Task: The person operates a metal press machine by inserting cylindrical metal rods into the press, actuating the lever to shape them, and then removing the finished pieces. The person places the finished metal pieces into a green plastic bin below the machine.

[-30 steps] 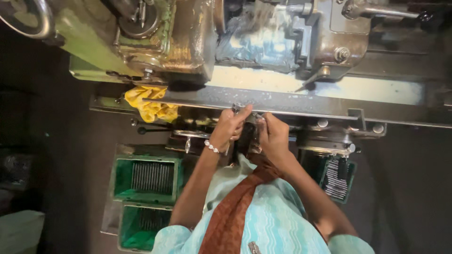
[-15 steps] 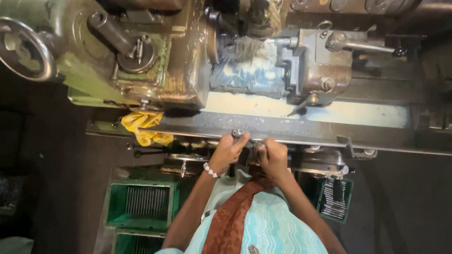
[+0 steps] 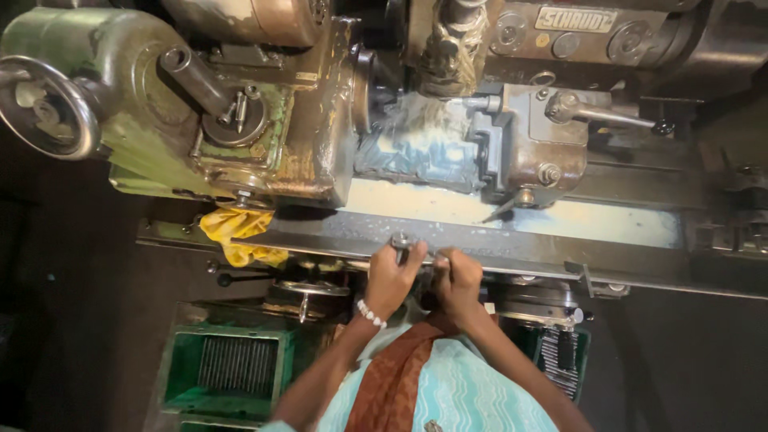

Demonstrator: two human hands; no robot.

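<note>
**Both hands at the front rail of a worn green machine**

The person stands tight against the machine, both hands up at its long dark front rail (image 3: 512, 254). The left hand (image 3: 392, 280), with a white bead bracelet (image 3: 370, 313) at the wrist, is curled, its fingers (image 3: 410, 258) closed round a small metal knob (image 3: 400, 240) that sits on the rail's near edge. The right hand (image 3: 458, 282) is just beside it, the two almost touching; its fingers are bent inward toward something small and dark between the hands, but I cannot tell whether it actually grips anything.

Behind the rail lies a pale, milky wet strip (image 3: 560, 218), and behind that a grey housing (image 3: 524, 144) with a slim lever (image 3: 608, 117) sticking out to the right. A yellow rag (image 3: 238, 234) hangs off the rail's left end, under the rusty green body. Far left is a round handwheel (image 3: 48, 108). Down by the person's left side sits a green bin (image 3: 232, 368) with a slatted grille.
</note>
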